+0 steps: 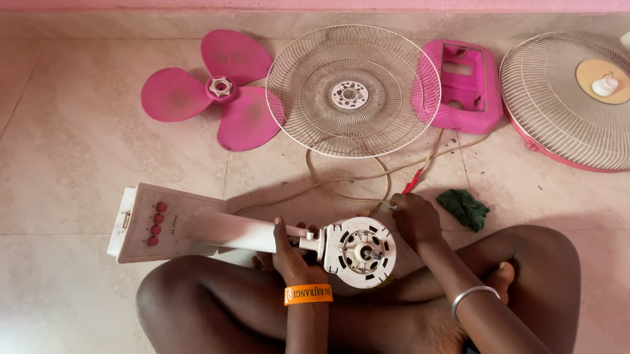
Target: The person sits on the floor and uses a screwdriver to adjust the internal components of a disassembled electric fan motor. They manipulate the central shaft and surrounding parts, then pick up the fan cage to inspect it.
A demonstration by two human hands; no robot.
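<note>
Head view: fan motor [361, 251] between both hands; left hand [290, 256] on neck.

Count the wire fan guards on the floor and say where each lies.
2. One wire guard lies at top centre, between the pink blade and pink housing; the other guard lies far right, partly out of frame.

White table-fan body [261, 232], lying on its side over the crossed legs: flat base with four red buttons at left, round motor housing [361, 251] with bare shaft at right, facing up. Red-handled screwdriver [409, 185] just beyond it.
</note>
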